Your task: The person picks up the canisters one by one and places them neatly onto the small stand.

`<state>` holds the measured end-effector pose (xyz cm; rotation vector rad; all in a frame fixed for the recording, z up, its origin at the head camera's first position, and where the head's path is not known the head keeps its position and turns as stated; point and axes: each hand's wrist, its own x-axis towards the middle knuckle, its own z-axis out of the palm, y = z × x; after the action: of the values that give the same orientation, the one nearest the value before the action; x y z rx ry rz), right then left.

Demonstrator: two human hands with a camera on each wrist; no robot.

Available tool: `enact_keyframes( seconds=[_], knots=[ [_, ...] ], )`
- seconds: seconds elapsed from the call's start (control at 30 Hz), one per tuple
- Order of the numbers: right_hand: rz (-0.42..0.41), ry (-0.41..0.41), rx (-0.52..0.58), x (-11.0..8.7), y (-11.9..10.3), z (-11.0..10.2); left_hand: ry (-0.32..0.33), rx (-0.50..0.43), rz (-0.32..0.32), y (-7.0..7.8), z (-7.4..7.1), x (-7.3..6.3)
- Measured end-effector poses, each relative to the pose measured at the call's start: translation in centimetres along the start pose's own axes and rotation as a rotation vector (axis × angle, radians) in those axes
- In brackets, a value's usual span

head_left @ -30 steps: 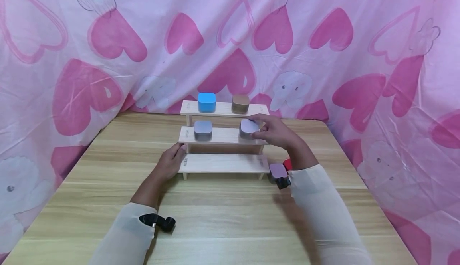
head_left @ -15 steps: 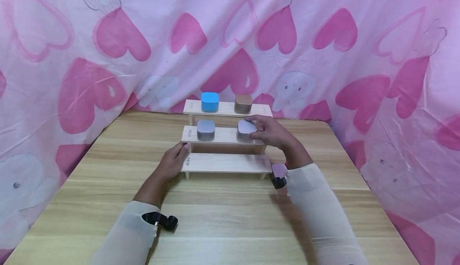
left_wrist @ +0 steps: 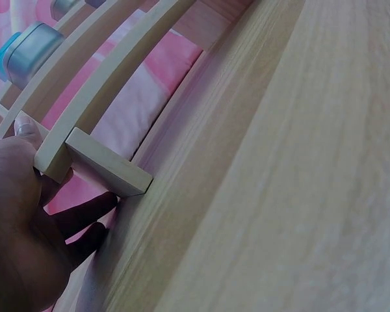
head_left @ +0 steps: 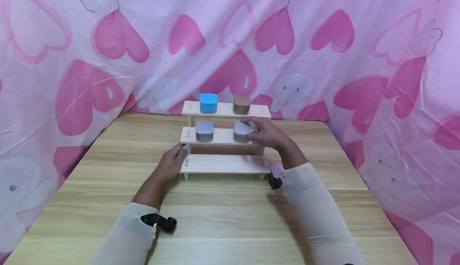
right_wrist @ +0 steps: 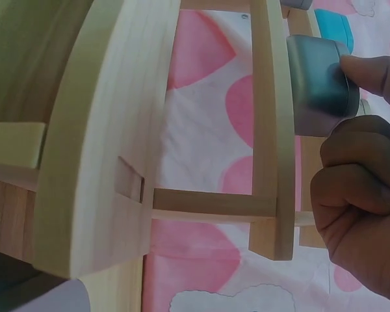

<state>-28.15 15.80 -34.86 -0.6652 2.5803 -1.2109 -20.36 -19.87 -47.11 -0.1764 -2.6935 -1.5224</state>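
Note:
A three-tier wooden stand (head_left: pixel 226 164) stands on the table. At its left end, my left hand (head_left: pixel 170 163) grips it; in the left wrist view the thumb lies over a board's end and other fingers reach below. On the middle tier, my right hand (head_left: pixel 266 132) pinches a small rounded-square grey tin (head_left: pixel 240 133) between thumb and index finger. The right wrist view shows the thumb on the tin's (right_wrist: pixel 317 84) lid edge, the other fingers curled. A matching grey tin (head_left: pixel 204 131) sits farther left on that tier.
The top tier bears a blue tin (head_left: pixel 208 103) and a brown tin (head_left: pixel 241 104). Beside the stand's lower right end is a lilac tin (head_left: pixel 276 170), partly covered by the right wrist's camera. A pink heart-patterned cloth (head_left: pixel 230 37) hangs behind the table (head_left: pixel 215 221).
My right hand has slid the grey tin a little left along the middle tier. A red thing near the lilac tin is now hidden behind the right arm. The left hand stays put.

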Motion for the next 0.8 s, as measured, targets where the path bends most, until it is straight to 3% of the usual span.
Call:
enact_keyframes(
  seconds=[0.43,0.8],
  knots=[
    [0.006,-0.045,0.049,-0.2,0.0,0.2,0.012,-0.002,-0.004,-0.1,0.1,0.3],
    [-0.035,-0.028,-0.009,-1.4,-0.1,-0.4,-0.017,-0.009,-0.025,-0.1,0.1,0.1]
  ],
)
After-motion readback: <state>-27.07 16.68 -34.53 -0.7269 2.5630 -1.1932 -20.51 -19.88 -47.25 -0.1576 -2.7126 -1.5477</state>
